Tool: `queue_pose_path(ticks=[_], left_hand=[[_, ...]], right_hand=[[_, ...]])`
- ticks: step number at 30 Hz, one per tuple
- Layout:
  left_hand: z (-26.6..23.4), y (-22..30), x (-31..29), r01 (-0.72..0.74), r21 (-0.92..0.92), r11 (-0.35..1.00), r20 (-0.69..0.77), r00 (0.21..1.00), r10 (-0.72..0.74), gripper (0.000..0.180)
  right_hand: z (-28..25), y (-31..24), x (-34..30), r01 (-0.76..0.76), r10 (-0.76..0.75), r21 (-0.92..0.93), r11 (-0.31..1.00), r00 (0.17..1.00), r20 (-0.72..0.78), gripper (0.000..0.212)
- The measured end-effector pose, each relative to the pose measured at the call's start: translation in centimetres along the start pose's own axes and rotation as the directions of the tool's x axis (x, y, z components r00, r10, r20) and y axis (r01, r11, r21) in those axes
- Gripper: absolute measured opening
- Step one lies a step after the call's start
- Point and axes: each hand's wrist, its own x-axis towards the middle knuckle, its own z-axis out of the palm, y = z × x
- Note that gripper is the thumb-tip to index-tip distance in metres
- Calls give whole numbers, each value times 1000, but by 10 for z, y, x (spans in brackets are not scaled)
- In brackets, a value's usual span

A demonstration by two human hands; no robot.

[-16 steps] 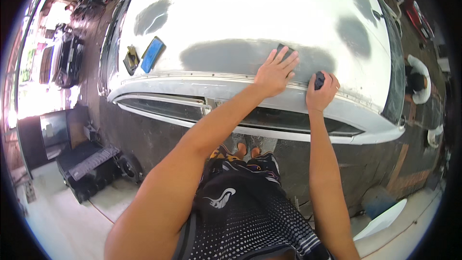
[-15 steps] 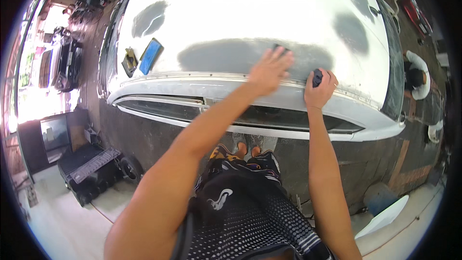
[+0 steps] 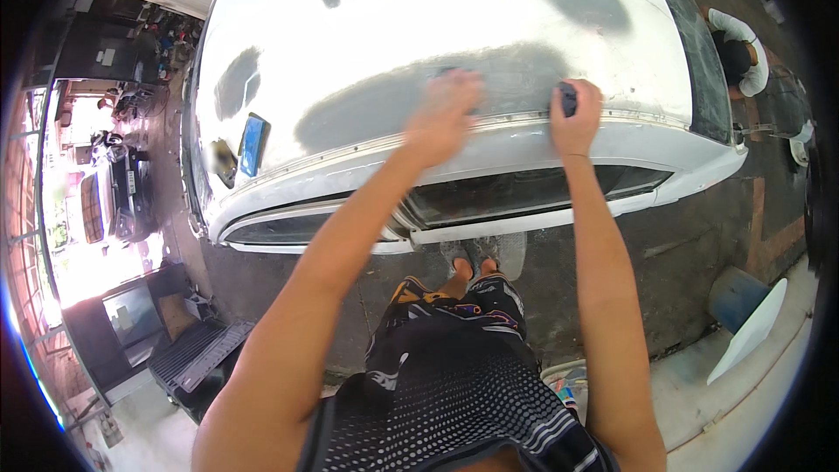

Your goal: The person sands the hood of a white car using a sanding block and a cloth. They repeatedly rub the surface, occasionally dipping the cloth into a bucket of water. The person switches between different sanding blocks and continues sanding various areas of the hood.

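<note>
A white car roof (image 3: 489, 9) lies in front of me, marked with several dull grey patches. Over the long grey patch (image 3: 350, 114) near its edge lies my left hand (image 3: 444, 114), smeared by motion. A dark pad (image 3: 449, 71) shows beyond its fingertips, mostly covered, its exact kind unclear. To the right, my right hand (image 3: 580, 114) rests at the roof edge with its fingers closed round a dark, bunched rag (image 3: 568, 98). On the roof's left side lie a blue rectangular block (image 3: 253, 145) and a yellow and black object (image 3: 225, 163).
A metal trim strip (image 3: 350, 150) runs along the roof edge, above the car's side windows (image 3: 489, 192). Another person (image 3: 741, 52) crouches beyond the car at right. Behind me at left stands a black ribbed case (image 3: 197, 363); a white panel (image 3: 750, 332) leans at lower right.
My left hand has swept left across the grey patch. My right hand stays at the roof edge with the rag. The whole view has turned and shifted.
</note>
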Motion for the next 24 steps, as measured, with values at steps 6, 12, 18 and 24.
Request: queue_pose_path(ticks=[6,12,18,24], left_hand=[[-19,-136,-163,527,140,838,-262,836,-482,62],[33,37,68,-130,111,985,-5,991,131,58],[-35,-71,-91,30,153,988,81,996,-43,55],[31,46,26,-303,119,946,82,952,295,54]], right_hand=[[-5,21,-6,-96,78,-143,985,989,-125,29],[4,12,12,-54,38,-159,986,994,-104,30],[-25,50,6,-73,64,-136,988,995,-71,34],[-10,49,2,-155,116,-114,981,949,-292,30]])
